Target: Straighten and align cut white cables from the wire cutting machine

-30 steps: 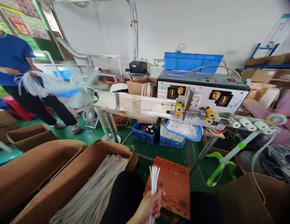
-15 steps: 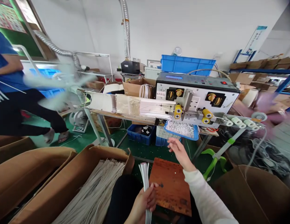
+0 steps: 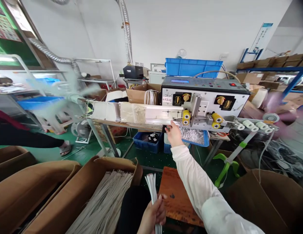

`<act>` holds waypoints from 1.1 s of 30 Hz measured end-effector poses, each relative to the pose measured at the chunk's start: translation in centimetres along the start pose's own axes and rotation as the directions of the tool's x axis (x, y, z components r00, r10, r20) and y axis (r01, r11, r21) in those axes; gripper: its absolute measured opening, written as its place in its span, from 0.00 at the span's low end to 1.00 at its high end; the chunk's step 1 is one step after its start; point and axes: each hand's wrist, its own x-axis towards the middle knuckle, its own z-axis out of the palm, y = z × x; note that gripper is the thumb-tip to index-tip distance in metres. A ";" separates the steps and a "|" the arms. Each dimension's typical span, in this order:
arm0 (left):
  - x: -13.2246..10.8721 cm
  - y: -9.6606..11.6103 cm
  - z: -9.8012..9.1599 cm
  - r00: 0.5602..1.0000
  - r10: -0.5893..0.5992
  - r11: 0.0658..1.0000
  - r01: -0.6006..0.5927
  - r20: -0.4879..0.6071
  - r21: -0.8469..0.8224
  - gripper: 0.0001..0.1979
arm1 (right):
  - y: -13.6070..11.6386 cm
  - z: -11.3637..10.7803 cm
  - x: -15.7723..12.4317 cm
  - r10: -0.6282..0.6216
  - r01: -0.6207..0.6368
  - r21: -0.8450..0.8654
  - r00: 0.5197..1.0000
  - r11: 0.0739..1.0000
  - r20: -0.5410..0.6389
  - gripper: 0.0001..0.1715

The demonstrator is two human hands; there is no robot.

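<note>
A long cardboard carton (image 3: 70, 195) fills the lower left, with pale strips (image 3: 104, 198) lying lengthwise inside. Beyond it, a grey and white machine (image 3: 208, 97) stands on a bench, a blue bin (image 3: 194, 68) resting on or behind its top. A taped trough (image 3: 134, 112) runs left from the machine, with thin white wires (image 3: 159, 122) along its near edge. A reddish-brown wooden stool (image 3: 174, 188) stands in front of the person, and a blue tray (image 3: 206, 137) of white bits sits below the machine. The right hand (image 3: 174, 134) reaches to the wires near the yellow rollers (image 3: 186, 114), its fingers slightly bent; whether they grip anything, I cannot tell. The left hand (image 3: 155, 213), fingers curled closed, holds a bundle of white wires (image 3: 152, 187) upright, beside the stool's left edge.
</note>
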 end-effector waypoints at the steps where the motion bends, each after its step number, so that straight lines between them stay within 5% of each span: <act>1: 0.0 0.0 0.0 1.000 0.003 1.000 -0.003 -0.003 0.000 0.27 | 0.0 0.5 0.1 -0.019 0.018 -0.005 0.999 1.000 -0.027 0.14; 9: -0.7 0.3 -0.4 0.998 0.052 0.999 -0.052 -0.022 -0.007 0.25 | -1.2 2.2 0.2 -0.018 0.015 -0.074 0.999 0.997 -0.044 0.16; 12: -0.9 0.9 -0.5 0.997 0.076 0.997 -0.077 -0.024 -0.013 0.24 | -0.6 1.3 -1.0 -0.198 0.197 -0.234 0.980 0.952 0.018 0.18; 15: -1.0 1.9 -0.4 0.994 0.107 0.994 -0.107 -0.013 -0.013 0.23 | 0.0 -1.3 -4.4 -0.475 0.527 -0.302 0.849 0.795 0.231 0.18; 17: -1.1 2.8 -0.4 0.993 0.117 0.993 -0.117 0.005 -0.012 0.22 | -0.5 -4.0 -7.5 -0.513 0.636 -0.264 0.754 0.725 0.410 0.16; 19: -1.4 3.9 -0.4 0.992 0.125 0.992 -0.125 0.029 -0.004 0.21 | -1.7 -7.1 -10.7 -0.409 0.662 -0.265 0.677 0.701 0.612 0.14; 22: -1.6 5.4 0.0 0.987 0.152 0.988 -0.153 0.058 0.021 0.19 | -4.4 -11.0 -14.3 0.029 0.695 -0.413 0.492 0.588 0.870 0.15; 25: -1.0 6.1 0.7 0.983 0.176 0.982 -0.179 0.052 0.062 0.18 | -6.3 -12.6 -16.4 0.460 0.664 -0.527 0.297 0.530 0.837 0.19; 28: 0.2 5.1 1.7 0.990 0.128 0.990 -0.131 0.050 0.055 0.19 | -6.6 -12.3 -17.3 0.671 0.451 -0.663 0.172 0.597 0.721 0.24; 30: 0.7 3.7 2.3 0.996 0.068 0.998 -0.069 0.055 0.016 0.20 | -6.0 -11.8 -17.2 0.734 0.305 -0.748 0.186 0.590 0.654 0.25; 33: 0.7 1.7 3.0 0.993 -0.040 0.998 0.045 0.108 -0.046 0.18 | -4.4 -12.0 -16.3 0.746 0.160 -0.816 0.337 0.555 0.574 0.27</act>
